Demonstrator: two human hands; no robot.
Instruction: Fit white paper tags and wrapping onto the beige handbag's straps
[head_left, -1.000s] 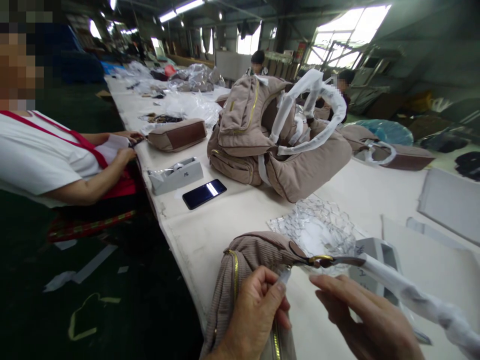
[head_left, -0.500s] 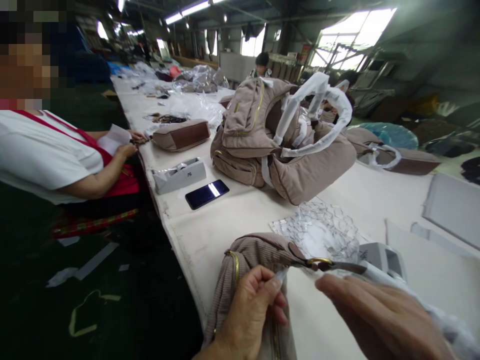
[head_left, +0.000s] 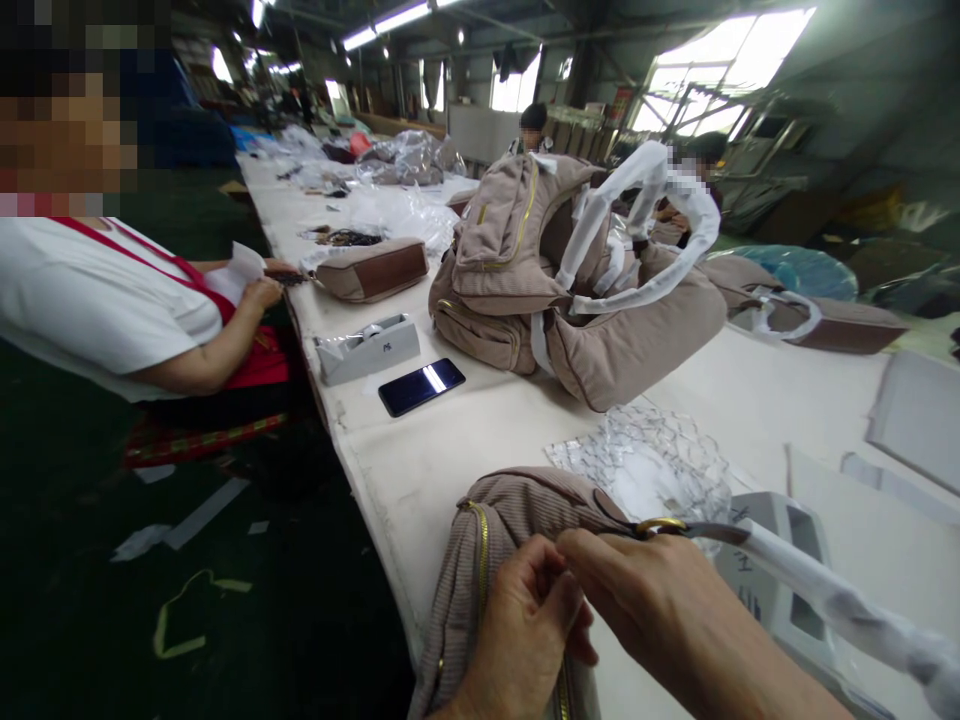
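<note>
A beige corduroy handbag [head_left: 525, 495] with gold zips lies at the front edge of the table. Over its side, my left hand [head_left: 525, 625] is closed in a pinch; whatever sits between the fingertips is hidden. My right hand [head_left: 652, 590] meets it there, thumb and fingers drawn together at the left fingertips, and what they grip cannot be made out. Just above the right hand, a gold ring [head_left: 660, 525] joins the bag to a handle [head_left: 832, 590] wrapped in white paper, which runs off to the right. A grey tape dispenser [head_left: 780, 560] stands behind that handle.
Beige bags [head_left: 577, 290] are piled mid-table. Before them lie a phone [head_left: 422, 387] and another tape dispenser [head_left: 367, 348]. Crumpled clear plastic [head_left: 652, 465] lies behind my bag. A co-worker in a red apron [head_left: 255, 350] sits at the left, beside the table edge [head_left: 349, 465].
My right hand has moved left and now meets my left fingertips. The whitish scrap seen in my left pinch is now hidden. The view has shifted slightly.
</note>
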